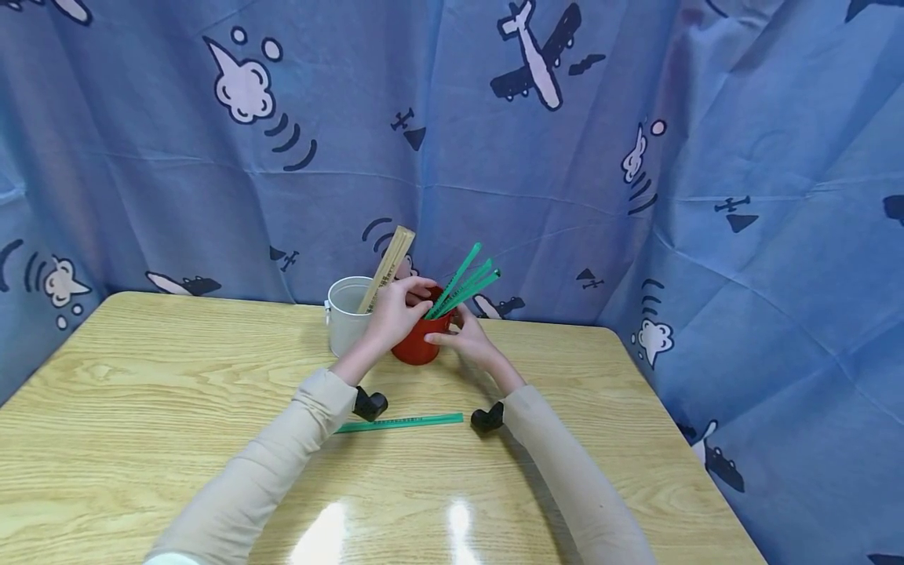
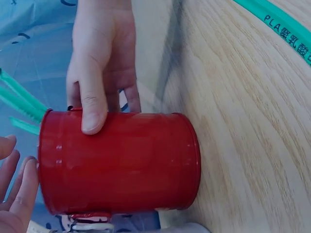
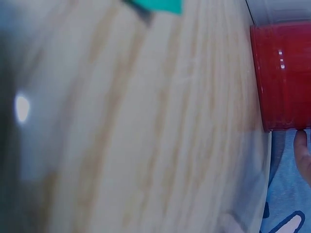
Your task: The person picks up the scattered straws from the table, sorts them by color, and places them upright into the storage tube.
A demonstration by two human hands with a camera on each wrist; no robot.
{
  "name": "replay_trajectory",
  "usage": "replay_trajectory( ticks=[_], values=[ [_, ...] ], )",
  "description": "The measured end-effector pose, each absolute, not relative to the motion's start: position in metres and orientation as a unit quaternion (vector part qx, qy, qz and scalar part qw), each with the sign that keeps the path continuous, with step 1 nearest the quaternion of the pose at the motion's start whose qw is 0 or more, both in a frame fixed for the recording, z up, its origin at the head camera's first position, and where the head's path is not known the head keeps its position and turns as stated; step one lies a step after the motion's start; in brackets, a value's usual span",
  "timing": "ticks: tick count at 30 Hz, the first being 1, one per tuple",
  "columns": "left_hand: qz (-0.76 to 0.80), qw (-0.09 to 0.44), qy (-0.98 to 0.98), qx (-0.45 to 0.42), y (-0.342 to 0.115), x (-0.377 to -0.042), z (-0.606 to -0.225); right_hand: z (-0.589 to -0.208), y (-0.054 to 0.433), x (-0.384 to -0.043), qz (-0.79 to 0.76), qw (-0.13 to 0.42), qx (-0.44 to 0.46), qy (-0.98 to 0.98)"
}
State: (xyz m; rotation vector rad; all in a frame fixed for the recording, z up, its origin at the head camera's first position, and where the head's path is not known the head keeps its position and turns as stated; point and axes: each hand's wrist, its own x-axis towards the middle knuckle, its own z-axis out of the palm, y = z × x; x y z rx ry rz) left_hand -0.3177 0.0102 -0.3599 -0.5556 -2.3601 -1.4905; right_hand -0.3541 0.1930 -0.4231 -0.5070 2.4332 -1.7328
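Observation:
A red bucket [image 1: 417, 345] stands near the back of the table with several green-wrapped straws [image 1: 466, 286] leaning out of its top. My right hand [image 1: 466, 337] holds the bucket by its right side, the thumb [image 2: 95, 116] on the wall and the other fingers behind. At the bucket's mouth is my left hand [image 1: 395, 310], its fingers [image 2: 22, 199] loosely bent beside the rim and nothing visible between them. One more green straw [image 1: 424, 421] lies flat on the table in front, printed with "PLA" in the left wrist view; my left forearm hides its left end.
Left of the red bucket stands a white bucket [image 1: 346, 333] with long tan printed sticks or packets [image 1: 387, 267] leaning in it. The wooden table [image 1: 176, 392] ends at a blue curtain [image 1: 353, 94] behind and on the right.

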Motion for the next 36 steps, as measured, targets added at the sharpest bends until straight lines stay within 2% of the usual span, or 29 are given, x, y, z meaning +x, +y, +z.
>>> replay_trajectory(
  ticks=[6,16,27,36],
  values=[
    [-0.551,0.12,-0.803,-0.192,-0.001,-0.31,-0.354,-0.406,0.189,-0.342,-0.574,0.074,-0.161,0.799],
    [-0.601,0.062,-0.771,-0.203,-0.018,-0.294,-0.357,-0.427,0.193,-0.356,-0.569,0.05,-0.149,0.807],
    [-0.614,0.006,-0.767,-0.186,-0.041,-0.276,-0.366,-0.428,0.192,-0.355,-0.558,0.044,-0.144,0.816],
    [-0.585,-0.043,-0.778,-0.225,-0.048,-0.269,-0.383,-0.423,0.191,-0.353,-0.558,0.055,-0.139,0.816]
  ],
)
